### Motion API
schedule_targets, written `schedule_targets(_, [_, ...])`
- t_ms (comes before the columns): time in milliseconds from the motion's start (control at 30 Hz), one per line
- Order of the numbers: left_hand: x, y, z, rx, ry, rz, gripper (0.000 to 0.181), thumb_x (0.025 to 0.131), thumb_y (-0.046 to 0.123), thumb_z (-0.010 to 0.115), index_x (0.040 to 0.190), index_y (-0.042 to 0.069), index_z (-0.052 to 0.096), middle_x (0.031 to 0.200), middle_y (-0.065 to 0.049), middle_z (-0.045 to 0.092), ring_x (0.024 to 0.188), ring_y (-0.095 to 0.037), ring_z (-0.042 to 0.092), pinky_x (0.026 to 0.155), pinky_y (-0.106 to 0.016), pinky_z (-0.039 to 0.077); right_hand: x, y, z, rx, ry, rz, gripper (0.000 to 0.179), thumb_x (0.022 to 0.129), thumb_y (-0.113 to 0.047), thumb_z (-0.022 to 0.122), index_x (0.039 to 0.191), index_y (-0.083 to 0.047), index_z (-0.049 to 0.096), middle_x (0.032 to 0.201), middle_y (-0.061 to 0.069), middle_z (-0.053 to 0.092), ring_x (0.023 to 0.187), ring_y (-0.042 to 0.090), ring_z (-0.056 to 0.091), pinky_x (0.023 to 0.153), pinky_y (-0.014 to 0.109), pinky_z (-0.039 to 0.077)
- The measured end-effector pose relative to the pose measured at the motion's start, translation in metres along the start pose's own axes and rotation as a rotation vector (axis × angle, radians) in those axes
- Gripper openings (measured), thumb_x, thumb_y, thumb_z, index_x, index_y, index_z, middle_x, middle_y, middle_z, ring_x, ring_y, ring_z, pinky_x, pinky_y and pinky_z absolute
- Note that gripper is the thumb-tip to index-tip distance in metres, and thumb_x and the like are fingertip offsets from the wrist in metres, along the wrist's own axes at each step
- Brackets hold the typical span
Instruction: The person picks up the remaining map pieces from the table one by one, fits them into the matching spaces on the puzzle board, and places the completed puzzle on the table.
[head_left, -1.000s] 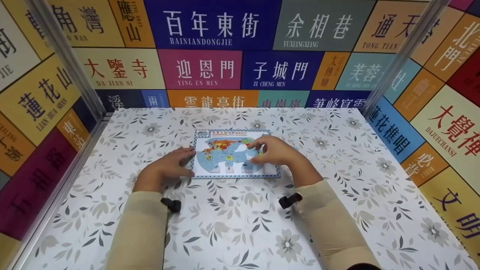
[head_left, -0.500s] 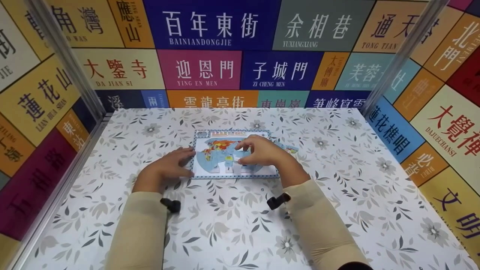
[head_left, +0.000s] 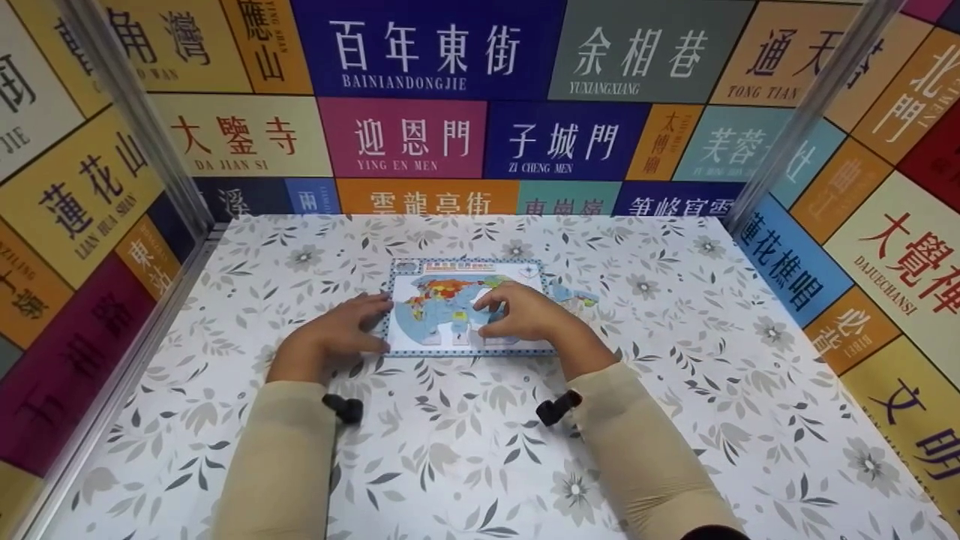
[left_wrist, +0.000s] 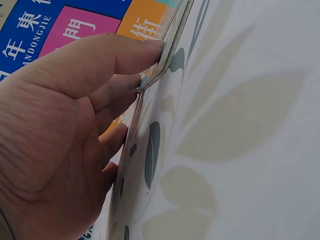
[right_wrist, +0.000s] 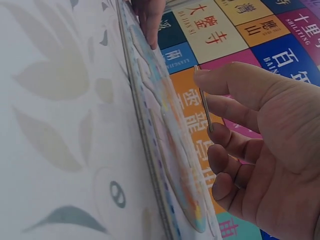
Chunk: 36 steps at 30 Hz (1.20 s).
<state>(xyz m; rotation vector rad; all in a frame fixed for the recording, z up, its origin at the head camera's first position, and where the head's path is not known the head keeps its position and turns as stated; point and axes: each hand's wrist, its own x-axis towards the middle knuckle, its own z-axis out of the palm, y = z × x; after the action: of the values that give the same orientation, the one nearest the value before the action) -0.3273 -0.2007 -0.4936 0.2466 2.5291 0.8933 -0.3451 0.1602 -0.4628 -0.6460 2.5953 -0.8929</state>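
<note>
A world-map puzzle board [head_left: 427, 352] with a dotted blue border lies flat on the table. My left hand [head_left: 336, 330] touches its left edge; in the left wrist view the thumb [left_wrist: 145, 54] rests at the board's near edge and the fingers lie loosely beside it. Above the right half of the map, my right hand [head_left: 529, 316] pinches a thin puzzle piece [right_wrist: 204, 104] between thumb and fingertips. That piece shows edge-on in the right wrist view, apart from the board. White gaps show among the map pieces. The right hand hides part of the map.
Loose blue map pieces [head_left: 581, 297] lie just past the board's right edge, partly behind the right hand. A flower-patterned cloth [head_left: 450, 450] covers the table. Colourful panels with Chinese place names [head_left: 420, 139] stand behind and at both sides.
My right hand first moves left over the map, uncovering loose pieces at the right edge, then comes slightly nearer while holding the puzzle piece. My left hand stays at the board's left edge.
</note>
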Motion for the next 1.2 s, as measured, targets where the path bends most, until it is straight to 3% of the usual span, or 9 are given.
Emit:
schedule_targets(400, [0.0, -0.001, 0.001, 0.028, 0.002, 0.046, 0.091, 0.091, 0.035, 0.082, 0.169, 0.028, 0.036, 0.182, 0.002, 0.017, 0.171, -0.033, 0.001, 0.137, -0.065, 0.006, 0.009, 0.01, 0.013, 0.003, -0.012, -0.015, 0.041, 0.089, -0.03, 0.087, 0.128, -0.02, 0.077, 0.131, 0.006, 0.065, 0.115, 0.023, 0.067, 0.104, 0.045, 0.057])
schedule_targets(600, [0.0, 0.001, -0.001, 0.023, -0.004, 0.024, 0.092, 0.09, 0.037, 0.082, 0.169, 0.03, 0.036, 0.182, 0.005, 0.016, 0.171, -0.032, 0.0, 0.137, -0.065, 0.004, 0.01, 0.011, 0.015, 0.003, -0.027, -0.011, 0.043, 0.089, -0.032, 0.087, 0.129, -0.02, 0.077, 0.129, 0.005, 0.066, 0.113, 0.02, 0.067, 0.102, 0.043, 0.058])
schedule_targets(1200, [0.0, 0.002, -0.001, 0.044, -0.006, 0.047, 0.091, 0.091, 0.038, 0.081, 0.169, 0.029, 0.035, 0.182, 0.005, 0.016, 0.171, -0.033, 0.0, 0.137, -0.065, 0.005, 0.011, 0.012, 0.017, -0.035, -0.064, -0.018, 0.043, 0.09, -0.029, 0.087, 0.131, -0.019, 0.076, 0.134, 0.002, 0.072, 0.122, 0.024, 0.066, 0.107, 0.047, 0.057])
